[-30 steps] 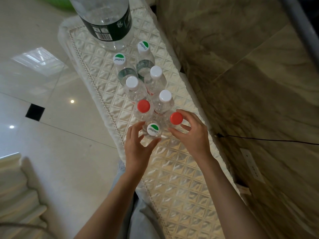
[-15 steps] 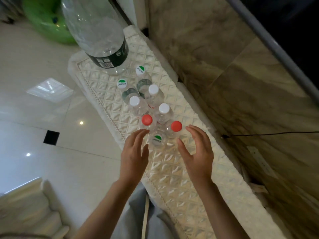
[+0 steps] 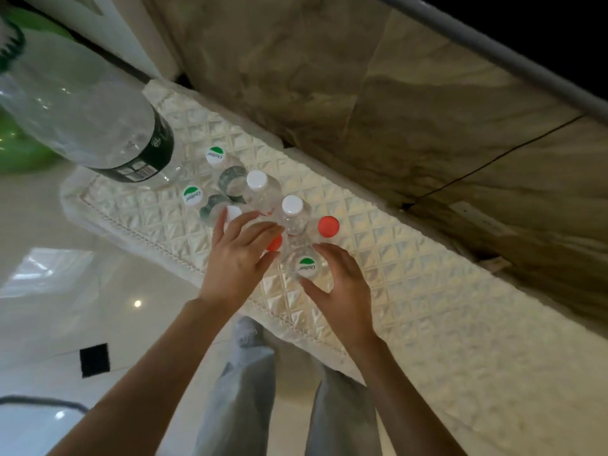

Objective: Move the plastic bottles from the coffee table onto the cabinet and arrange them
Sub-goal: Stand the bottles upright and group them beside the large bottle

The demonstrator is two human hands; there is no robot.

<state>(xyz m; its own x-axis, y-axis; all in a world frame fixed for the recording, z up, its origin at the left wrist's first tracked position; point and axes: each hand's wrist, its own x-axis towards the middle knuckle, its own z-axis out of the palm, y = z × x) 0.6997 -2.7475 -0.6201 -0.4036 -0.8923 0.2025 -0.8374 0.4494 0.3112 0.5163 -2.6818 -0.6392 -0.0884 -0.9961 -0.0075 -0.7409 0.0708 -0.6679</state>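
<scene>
Small clear bottles are standing close together in a bunch on the cabinet, which is wearing a shiny quilted cover. Nearest the person is a bottle with a green and white cap. Behind it are two red caps: one red cap is showing fully on the wall side, and the other red cap is peeking out from under the left fingers. Three white caps are sitting behind those: one in the middle, one farther back, and one half hidden by the fingertips. Two more green and white caps are standing at the far end, one near the floor side and one near the big bottle.

The big bottle (much larger than the others) is standing at the far end of the cabinet, with a dark label around its lower part.

The left hand is hovering over the bunch with fingers spread loose, not gripping anything. The right hand is curving beside the nearest bottle, fingers apart and loose too; whether it is touching the bottle is hard to tell.

Grey trouser legs are showing below, over a pale glossy floor. A brown stone wall is running along behind the cabinet.
</scene>
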